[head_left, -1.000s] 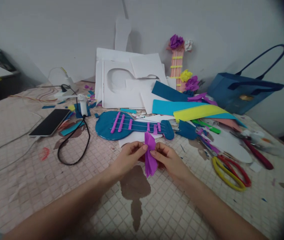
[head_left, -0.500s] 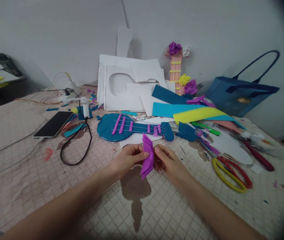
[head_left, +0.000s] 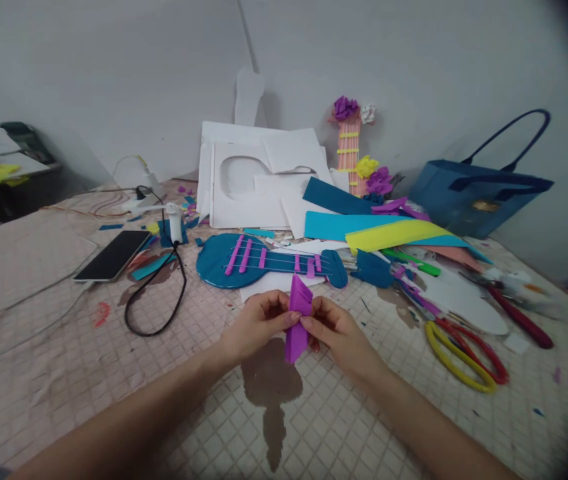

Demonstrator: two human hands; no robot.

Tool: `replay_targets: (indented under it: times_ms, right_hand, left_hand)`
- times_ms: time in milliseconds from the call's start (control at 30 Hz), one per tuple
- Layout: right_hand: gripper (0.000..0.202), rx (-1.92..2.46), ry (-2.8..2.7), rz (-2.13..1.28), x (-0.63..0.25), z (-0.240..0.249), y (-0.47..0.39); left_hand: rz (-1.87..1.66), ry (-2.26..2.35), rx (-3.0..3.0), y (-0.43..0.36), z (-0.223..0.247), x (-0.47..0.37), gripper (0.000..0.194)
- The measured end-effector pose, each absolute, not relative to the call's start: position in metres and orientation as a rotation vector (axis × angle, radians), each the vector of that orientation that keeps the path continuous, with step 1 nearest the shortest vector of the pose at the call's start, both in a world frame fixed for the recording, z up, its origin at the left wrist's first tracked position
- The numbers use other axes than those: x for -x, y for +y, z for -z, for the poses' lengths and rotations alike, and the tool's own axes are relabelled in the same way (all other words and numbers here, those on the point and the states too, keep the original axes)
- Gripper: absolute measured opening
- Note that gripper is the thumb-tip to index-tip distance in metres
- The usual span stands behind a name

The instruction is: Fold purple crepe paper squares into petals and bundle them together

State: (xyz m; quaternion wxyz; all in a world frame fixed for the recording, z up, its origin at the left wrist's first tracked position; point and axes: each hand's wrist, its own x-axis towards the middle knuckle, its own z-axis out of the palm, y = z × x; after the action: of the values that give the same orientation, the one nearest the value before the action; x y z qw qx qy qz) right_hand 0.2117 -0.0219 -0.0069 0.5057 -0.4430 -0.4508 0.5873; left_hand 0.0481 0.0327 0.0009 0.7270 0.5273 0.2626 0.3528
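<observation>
A folded strip of purple crepe paper (head_left: pixel 298 343) stands upright between my two hands, above the table. My left hand (head_left: pixel 267 325) pinches its left side, thumb in front. From the other side my right hand (head_left: pixel 333 327) grips it too, its thumb pressed on the paper's face and its other fingers partly hidden behind. Just beyond the hands lies a small blue toy guitar (head_left: pixel 231 261) with purple bars and thin pale strings.
Yellow-and-red-handled scissors (head_left: pixel 459 357) lie at right near red-handled pliers (head_left: pixel 519 313). A phone (head_left: pixel 113 256) and a black cord loop (head_left: pixel 157 327) are at left. Behind are white cut boards (head_left: pixel 244 212), coloured paper strips (head_left: pixel 389 230), a pink guitar neck (head_left: pixel 348 150) and a blue bag (head_left: pixel 469 190).
My right thumb has come onto the front of the purple paper, where the hand was at its edge before. The paper has turned flatter toward me. The camera view has tilted up slightly.
</observation>
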Motion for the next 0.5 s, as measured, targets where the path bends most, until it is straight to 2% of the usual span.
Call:
replay_targets:
  times_ms: [133, 500]
  right_hand:
    - [0.023, 1.097, -1.002, -1.47, -0.2131, 0.0079, -0.0207]
    - [0.033, 1.124, -0.912, -1.547, -0.2117, 0.0024, -0.0213]
  left_hand:
    - [-0.771, 0.613, -1.112, 0.0294, 0.0006, -0.05, 0.034]
    - [-0.792, 0.644, -1.034, 0.0305, 0.0037, -0.048, 0.035]
